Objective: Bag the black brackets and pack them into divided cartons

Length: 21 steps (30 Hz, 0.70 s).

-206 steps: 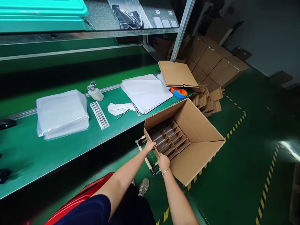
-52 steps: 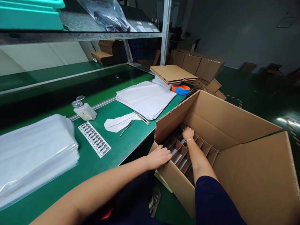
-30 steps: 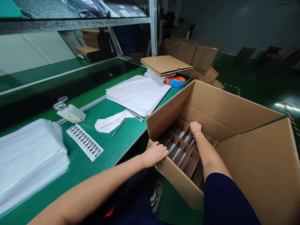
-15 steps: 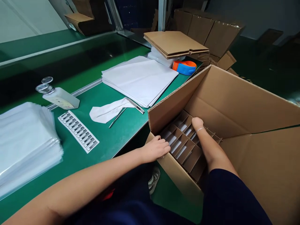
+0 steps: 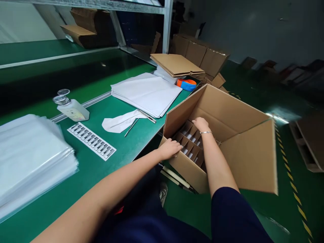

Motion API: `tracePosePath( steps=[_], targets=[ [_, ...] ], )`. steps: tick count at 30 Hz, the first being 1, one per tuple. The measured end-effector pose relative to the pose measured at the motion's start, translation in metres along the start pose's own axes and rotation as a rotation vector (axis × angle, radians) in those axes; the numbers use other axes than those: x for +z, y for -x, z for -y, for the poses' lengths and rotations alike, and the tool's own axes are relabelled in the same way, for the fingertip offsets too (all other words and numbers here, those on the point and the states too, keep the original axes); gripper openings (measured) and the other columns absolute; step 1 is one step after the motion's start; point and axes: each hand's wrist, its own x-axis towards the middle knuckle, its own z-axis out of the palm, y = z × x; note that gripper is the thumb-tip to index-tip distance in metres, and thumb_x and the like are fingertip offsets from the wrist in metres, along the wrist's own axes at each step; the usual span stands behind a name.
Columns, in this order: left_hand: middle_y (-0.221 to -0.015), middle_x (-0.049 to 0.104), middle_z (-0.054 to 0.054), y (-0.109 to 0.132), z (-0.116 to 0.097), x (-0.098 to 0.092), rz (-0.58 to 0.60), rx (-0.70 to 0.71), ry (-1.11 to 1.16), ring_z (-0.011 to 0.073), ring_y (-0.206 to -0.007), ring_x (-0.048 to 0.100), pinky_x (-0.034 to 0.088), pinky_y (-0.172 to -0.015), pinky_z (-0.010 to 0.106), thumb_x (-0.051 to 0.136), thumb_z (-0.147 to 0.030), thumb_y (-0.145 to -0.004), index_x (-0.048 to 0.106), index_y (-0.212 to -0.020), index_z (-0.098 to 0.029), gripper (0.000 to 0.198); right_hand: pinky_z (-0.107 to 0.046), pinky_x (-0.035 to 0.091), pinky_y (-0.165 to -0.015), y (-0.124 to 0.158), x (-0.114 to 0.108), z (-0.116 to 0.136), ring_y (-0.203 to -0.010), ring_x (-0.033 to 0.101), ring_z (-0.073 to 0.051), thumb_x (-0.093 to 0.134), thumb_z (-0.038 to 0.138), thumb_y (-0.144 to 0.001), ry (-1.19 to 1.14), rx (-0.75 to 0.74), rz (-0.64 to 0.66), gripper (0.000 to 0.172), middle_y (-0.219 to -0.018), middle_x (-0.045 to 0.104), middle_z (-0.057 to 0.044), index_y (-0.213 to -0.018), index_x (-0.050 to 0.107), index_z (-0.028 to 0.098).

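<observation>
Head view: I see an open, brown, gridded carton [image 5: 227,128]. Left fingers [image 5: 178,147] curl closed over its near wall [image 5: 188,170]; what right fingers [image 5: 196,121] hold, I can't tell.

The left arm [image 5: 126,175], bare, reached up from the lower left corner with a slight bend at the elbow. Its left hand [image 5: 170,149] lay knuckles up just right of the frame's centre, fingers [image 5: 178,147] close together and hooked over. The right arm [image 5: 217,162] ran up from the lower right, a dark sleeve [image 5: 230,212] ending near the elbow and a bracelet [image 5: 206,132] round the wrist. The right hand [image 5: 201,125], higher up, dipped forward, its fingertips mostly hidden. One foot [image 5: 163,194] showed at lower centre.
</observation>
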Motion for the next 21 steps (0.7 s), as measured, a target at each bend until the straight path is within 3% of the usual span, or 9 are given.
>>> tracePosePath(
  steps=[3, 5, 8, 10, 13, 16, 18, 19, 21],
  targets=[
    [-0.097, 0.065, 0.009, -0.001, -0.005, -0.004, -0.018, 0.003, -0.020, 0.0267, -0.095, 0.058, 0.035, -0.072, 0.037, 0.069, -0.025, -0.081, 0.057, -0.094, -0.014, 0.021, -0.030, 0.046, -0.087, 0.071, -0.032, 0.024, -0.108, 0.062, -0.023, 0.041, 0.042, -0.098, -0.044, -0.100, -0.062, 0.039, -0.114, 0.069, -0.010, -0.103, 0.070, 0.017],
    [-0.097, 0.065, 0.010, 0.001, -0.013, -0.010, -0.035, 0.021, -0.034, 0.0270, -0.094, 0.059, 0.036, -0.073, 0.037, 0.068, -0.025, -0.081, 0.057, -0.094, -0.014, 0.021, -0.029, 0.045, -0.087, 0.130, -0.033, 0.027, -0.106, 0.062, -0.021, 0.038, 0.048, -0.098, -0.070, -0.156, -0.102, 0.042, -0.110, 0.070, -0.006, -0.102, 0.070, 0.022],
    [-0.097, 0.066, 0.010, 0.012, -0.023, -0.019, -0.056, 0.042, -0.040, 0.0269, -0.094, 0.061, 0.038, -0.078, 0.037, 0.070, -0.027, -0.080, 0.057, -0.096, -0.015, 0.024, -0.030, 0.044, -0.090, 0.211, 0.001, 0.012, -0.115, 0.057, -0.023, 0.045, 0.052, -0.093, -0.152, -0.247, -0.141, 0.044, -0.122, 0.066, -0.007, -0.124, 0.061, 0.026],
    [-0.095, 0.066, 0.010, 0.023, -0.027, -0.019, -0.057, 0.041, -0.034, 0.0268, -0.094, 0.061, 0.039, -0.081, 0.038, 0.072, -0.026, -0.078, 0.057, -0.094, -0.015, 0.025, -0.032, 0.043, -0.092, 0.245, 0.035, 0.000, -0.121, 0.053, -0.026, 0.057, 0.052, -0.085, -0.180, -0.192, -0.026, 0.057, -0.133, 0.060, -0.008, -0.136, 0.051, 0.026],
    [-0.093, 0.067, 0.009, 0.044, -0.033, -0.015, -0.055, 0.006, -0.014, 0.0272, -0.094, 0.063, 0.042, -0.085, 0.041, 0.075, -0.022, -0.075, 0.058, -0.092, -0.015, 0.026, -0.031, 0.044, -0.083, 0.264, 0.077, -0.004, -0.109, 0.061, -0.026, 0.061, 0.047, -0.082, -0.174, -0.097, 0.084, 0.051, -0.121, 0.067, -0.007, -0.129, 0.055, 0.027],
    [-0.110, 0.065, 0.013, 0.072, -0.050, -0.028, -0.101, -0.056, 0.004, 0.0285, -0.108, 0.060, 0.043, -0.093, 0.043, 0.071, -0.020, -0.079, 0.057, -0.106, -0.014, 0.031, -0.029, 0.043, -0.073, 0.263, 0.093, 0.002, -0.098, 0.066, -0.027, 0.057, 0.048, -0.084, -0.156, -0.069, 0.063, 0.036, -0.105, 0.072, -0.007, -0.112, 0.061, 0.026],
    [-0.125, 0.060, 0.014, 0.102, -0.070, -0.060, -0.228, -0.092, 0.100, 0.0258, -0.120, 0.054, 0.042, -0.099, 0.041, 0.062, -0.021, -0.086, 0.052, -0.119, -0.015, 0.034, -0.029, 0.042, -0.071, 0.264, 0.093, 0.004, -0.097, 0.066, -0.027, 0.056, 0.050, -0.084, -0.146, -0.077, 0.046, 0.034, -0.102, 0.072, -0.008, -0.106, 0.061, 0.024],
    [-0.128, 0.059, 0.013, 0.122, -0.082, -0.083, -0.345, -0.108, 0.214, 0.0236, -0.122, 0.052, 0.043, -0.101, 0.039, 0.056, -0.021, -0.090, 0.051, -0.122, -0.015, 0.033, -0.029, 0.043, -0.070, 0.266, 0.092, 0.004, -0.096, 0.066, -0.028, 0.055, 0.050, -0.084, -0.141, -0.095, 0.047, 0.034, -0.102, 0.072, -0.008, -0.105, 0.061, 0.024],
    [-0.121, 0.064, 0.008, 0.172, -0.106, -0.135, -0.559, -0.051, 0.480, 0.0178, -0.113, 0.059, 0.048, -0.096, 0.033, 0.042, -0.020, -0.096, 0.053, -0.121, -0.018, 0.027, -0.031, 0.045, -0.071, 0.271, 0.091, 0.003, -0.098, 0.066, -0.028, 0.053, 0.049, -0.085, -0.121, -0.143, 0.025, 0.034, -0.104, 0.072, -0.007, -0.108, 0.060, 0.025]
  ],
)
